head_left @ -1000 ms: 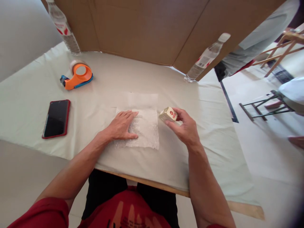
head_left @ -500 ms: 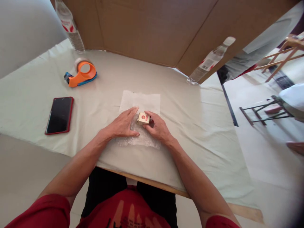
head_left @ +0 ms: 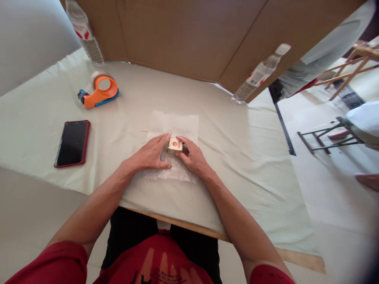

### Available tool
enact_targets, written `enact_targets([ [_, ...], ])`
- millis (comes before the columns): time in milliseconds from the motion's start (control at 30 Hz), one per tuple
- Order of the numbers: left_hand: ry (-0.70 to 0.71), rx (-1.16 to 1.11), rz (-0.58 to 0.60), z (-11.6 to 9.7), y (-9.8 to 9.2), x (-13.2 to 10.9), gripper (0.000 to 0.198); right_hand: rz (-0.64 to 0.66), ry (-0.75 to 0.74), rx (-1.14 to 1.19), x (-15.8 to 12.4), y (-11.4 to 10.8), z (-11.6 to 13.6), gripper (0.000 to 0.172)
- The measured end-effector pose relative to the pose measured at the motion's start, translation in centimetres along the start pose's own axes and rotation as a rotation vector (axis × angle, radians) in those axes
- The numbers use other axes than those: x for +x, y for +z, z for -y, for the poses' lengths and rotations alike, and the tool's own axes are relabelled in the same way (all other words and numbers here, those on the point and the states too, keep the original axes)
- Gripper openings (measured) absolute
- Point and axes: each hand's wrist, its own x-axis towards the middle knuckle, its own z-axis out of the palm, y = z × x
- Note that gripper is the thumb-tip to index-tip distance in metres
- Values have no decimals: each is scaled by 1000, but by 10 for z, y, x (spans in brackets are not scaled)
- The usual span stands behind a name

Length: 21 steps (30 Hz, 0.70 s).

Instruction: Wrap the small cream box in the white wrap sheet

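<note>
A small cream-coloured box [head_left: 175,144] with a red printed emblem sits over a sheet of bubble wrap [head_left: 182,172], near the middle of the sheet. My right hand [head_left: 194,157] has its thumb and fingers on the right end of the box. On the other side, my left hand [head_left: 151,154] rests on the left part of the wrap. Its thumb and fingers are spread around the box's left side, holding nothing. The sheet's far part lies flat beyond the box.
An orange tape dispenser [head_left: 102,92] and a red-cased phone [head_left: 72,143] lie on the cloth-covered table [head_left: 237,165] to the left. Water bottles [head_left: 85,37] stand by a cardboard panel [head_left: 183,39] at the back. A folding stool [head_left: 328,134] is on the floor at right.
The small box has shifted very slightly left, towards my left hand, together with my right hand. My left hand stays spread in nearly the same spot. The view has drifted a little.
</note>
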Motion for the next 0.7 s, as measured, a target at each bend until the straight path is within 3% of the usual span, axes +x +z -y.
enact_targets([
  [700,20,11,5,-3,-3,0,106,0,4,4,-1,0,1,58],
])
